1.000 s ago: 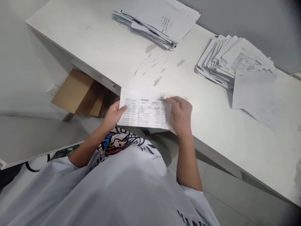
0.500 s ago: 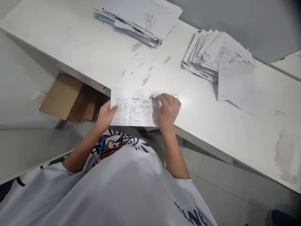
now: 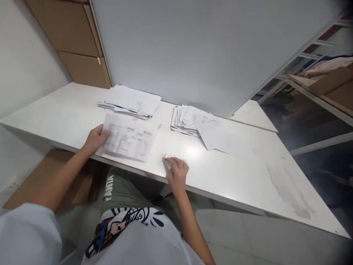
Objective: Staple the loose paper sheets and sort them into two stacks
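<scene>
Paper first: the printed sheet (image 3: 129, 141) lies flat near the front edge of the desk (image 3: 242, 176), its long axis running left to right along that edge, with the print too blurred to read. Your left hand (image 3: 93, 140) has it by the short left end, thumb on top and fingers closed on the edge, so the whole sheet stretches away to the right of those fingers. Your right hand (image 3: 178, 175) is clear of the sheet, just past its right end, so the left is the nearer hand by far. The right fingers are curled down, tips on a small pale object (image 3: 175, 158) on the desk. Whether they grip it or only press it, you cannot tell from here. Beyond the left fingers, toward the wall, sits a loose stack of papers (image 3: 132, 101). Beyond the right fingers is a second fanned stack (image 3: 187, 117), with a blank sheet (image 3: 223, 139) overlapping its right side.
</scene>
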`<action>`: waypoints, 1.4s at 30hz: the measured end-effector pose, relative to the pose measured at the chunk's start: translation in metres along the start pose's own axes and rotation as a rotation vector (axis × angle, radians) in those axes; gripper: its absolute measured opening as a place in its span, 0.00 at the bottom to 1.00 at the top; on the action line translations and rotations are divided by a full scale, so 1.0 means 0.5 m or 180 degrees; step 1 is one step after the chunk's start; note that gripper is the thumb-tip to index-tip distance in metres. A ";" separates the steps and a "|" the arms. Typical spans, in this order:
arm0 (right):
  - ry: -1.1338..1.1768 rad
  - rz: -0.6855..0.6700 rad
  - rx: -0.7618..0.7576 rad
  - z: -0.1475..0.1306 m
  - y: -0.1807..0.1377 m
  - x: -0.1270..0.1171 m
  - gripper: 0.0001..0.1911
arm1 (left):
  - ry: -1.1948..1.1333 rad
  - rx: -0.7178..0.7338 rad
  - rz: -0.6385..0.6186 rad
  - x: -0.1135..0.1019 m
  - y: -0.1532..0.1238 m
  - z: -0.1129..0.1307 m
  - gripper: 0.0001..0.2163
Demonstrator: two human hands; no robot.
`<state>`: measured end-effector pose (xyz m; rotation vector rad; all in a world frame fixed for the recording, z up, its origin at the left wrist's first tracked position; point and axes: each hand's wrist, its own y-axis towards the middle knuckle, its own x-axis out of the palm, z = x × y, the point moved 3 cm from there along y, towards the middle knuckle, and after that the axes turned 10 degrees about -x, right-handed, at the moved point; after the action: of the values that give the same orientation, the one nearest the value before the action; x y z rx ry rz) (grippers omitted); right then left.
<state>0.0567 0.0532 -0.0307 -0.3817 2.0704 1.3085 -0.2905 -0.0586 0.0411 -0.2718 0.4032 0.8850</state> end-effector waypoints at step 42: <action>-0.0501 -0.0576 0.0150 -0.025 0.047 0.071 0.16 | 0.3421 0.4057 -0.1330 0.757 -0.003 0.331 0.22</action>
<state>0.0124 0.0563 -0.0343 -0.4211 1.8858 1.1431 -0.0376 0.2670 0.0191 0.3897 1.7276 -0.1249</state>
